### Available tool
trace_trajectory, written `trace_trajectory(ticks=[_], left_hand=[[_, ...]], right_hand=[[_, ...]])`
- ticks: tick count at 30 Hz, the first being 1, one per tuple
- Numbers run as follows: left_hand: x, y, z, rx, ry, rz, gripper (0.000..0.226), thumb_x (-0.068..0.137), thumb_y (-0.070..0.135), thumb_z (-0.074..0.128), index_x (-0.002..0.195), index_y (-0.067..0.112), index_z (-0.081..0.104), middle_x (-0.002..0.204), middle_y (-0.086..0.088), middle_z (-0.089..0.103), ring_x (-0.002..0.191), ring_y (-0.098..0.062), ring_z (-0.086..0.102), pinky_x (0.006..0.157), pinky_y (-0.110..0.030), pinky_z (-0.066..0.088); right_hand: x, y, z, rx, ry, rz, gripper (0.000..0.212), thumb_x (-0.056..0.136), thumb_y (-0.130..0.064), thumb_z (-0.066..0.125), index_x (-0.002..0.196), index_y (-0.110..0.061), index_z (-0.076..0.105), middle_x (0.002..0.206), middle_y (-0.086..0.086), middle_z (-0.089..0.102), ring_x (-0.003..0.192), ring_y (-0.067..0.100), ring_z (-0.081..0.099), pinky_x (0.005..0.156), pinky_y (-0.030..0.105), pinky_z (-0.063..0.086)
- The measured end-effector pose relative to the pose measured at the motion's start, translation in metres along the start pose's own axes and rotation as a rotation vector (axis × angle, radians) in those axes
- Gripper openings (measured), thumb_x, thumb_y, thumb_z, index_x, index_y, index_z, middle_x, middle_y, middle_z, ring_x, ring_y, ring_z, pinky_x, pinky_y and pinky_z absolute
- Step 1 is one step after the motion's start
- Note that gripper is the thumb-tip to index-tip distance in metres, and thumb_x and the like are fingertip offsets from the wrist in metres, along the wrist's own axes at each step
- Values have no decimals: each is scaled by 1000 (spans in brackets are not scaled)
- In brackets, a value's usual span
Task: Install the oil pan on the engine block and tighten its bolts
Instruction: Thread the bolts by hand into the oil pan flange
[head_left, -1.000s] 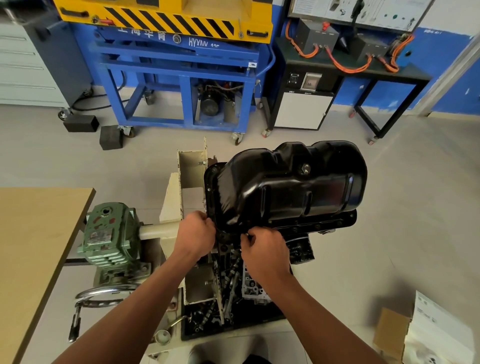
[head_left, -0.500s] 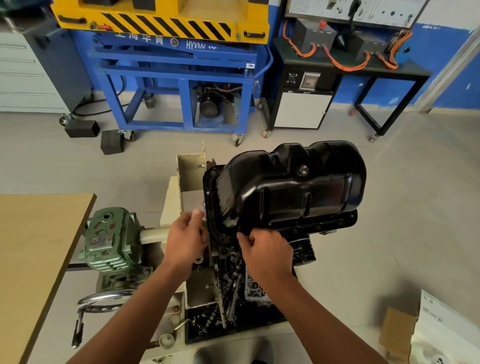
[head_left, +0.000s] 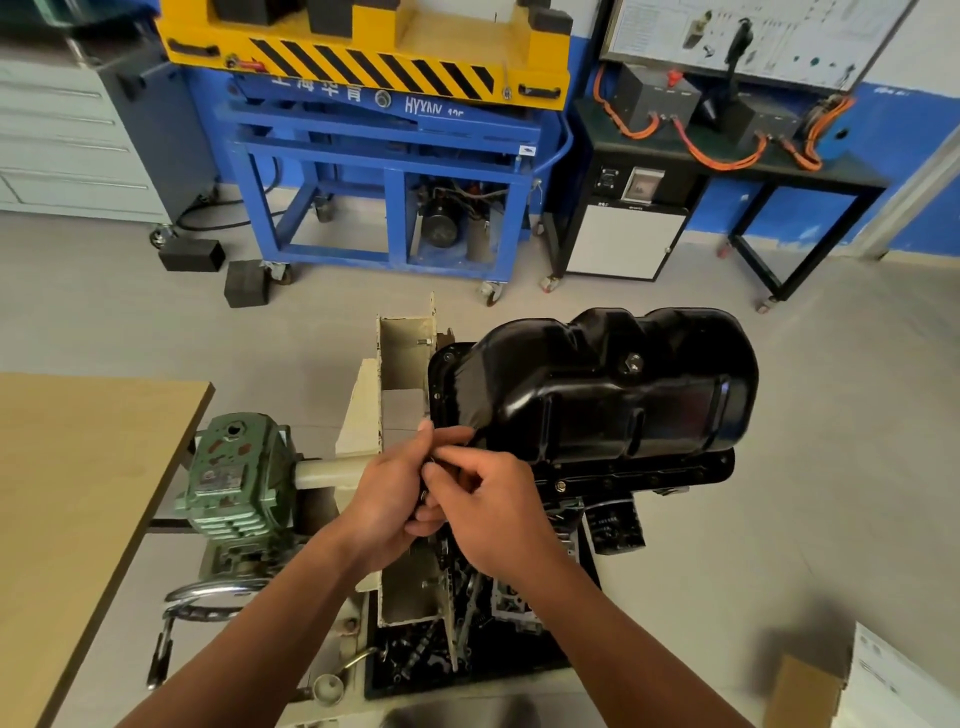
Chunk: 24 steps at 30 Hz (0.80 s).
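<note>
Oil pan (head_left: 597, 395): seated on the engine block (head_left: 571, 508), right of the tabletop (head_left: 78, 493).
Left hand (head_left: 384, 501): your fingers curl at the pan's near-left corner, with the thumb on its flange. I cannot tell what they hold.
Right hand (head_left: 501, 512): touching your left hand, fingertips pinched; whatever they hold is hidden.

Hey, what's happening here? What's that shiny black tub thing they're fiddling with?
A person is fitting a black oil pan onto an engine held on a cream stand. The pan sits against the engine. The left hand and right hand meet at its near left corner with fingers curled, and whatever small part they are working is hidden.
</note>
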<state>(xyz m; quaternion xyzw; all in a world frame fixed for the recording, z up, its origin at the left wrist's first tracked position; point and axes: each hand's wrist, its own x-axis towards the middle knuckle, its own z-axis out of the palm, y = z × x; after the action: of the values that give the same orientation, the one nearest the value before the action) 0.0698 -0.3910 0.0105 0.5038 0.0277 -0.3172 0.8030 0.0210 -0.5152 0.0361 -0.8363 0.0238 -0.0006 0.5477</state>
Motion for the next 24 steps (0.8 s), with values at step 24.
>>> trace_trajectory(ticks=[24], left_hand=[[26, -22, -9, 510, 357, -16, 22, 107, 27, 44, 105, 10, 58, 57, 4, 55, 36, -1, 45, 36, -17, 32]], right_hand=[[-14, 55, 15, -622, 294, -92, 6, 92, -22, 68, 94, -18, 72, 88, -6, 65, 75, 7, 57, 65, 20, 48]])
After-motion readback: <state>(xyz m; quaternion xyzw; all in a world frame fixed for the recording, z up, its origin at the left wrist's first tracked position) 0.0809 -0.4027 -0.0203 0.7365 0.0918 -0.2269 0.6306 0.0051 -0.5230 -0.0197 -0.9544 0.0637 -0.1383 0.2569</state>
